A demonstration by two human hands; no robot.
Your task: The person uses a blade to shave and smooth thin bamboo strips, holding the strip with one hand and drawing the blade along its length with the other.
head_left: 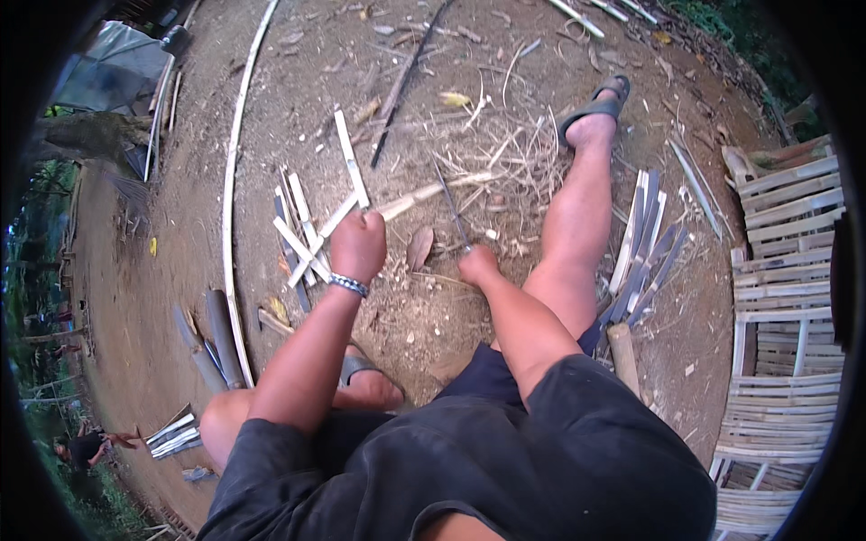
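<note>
My left hand (359, 245), with a braided band at its wrist, is closed around the lower end of a pale bamboo strip (350, 158) that points away from me. In my right hand (478, 264) is the handle of a knife (450, 203); its long thin dark blade points forward and slightly left, apart from the strip. Several cut bamboo strips (304, 221) lie crossed on the ground beside and partly behind my left hand. A longer split piece (424, 194) lies between the strip and the shavings, passing under the blade. A dry brown leaf (419, 248) rests between my hands.
Curly shavings (519, 171) lie near my outstretched right foot in its sandal (595, 108). Bundled dark and pale strips (640, 243) lie right of that leg. Slatted bamboo furniture (785, 298) stands at far right. A long pole (236, 153) and dark bamboo pieces (221, 338) are at left.
</note>
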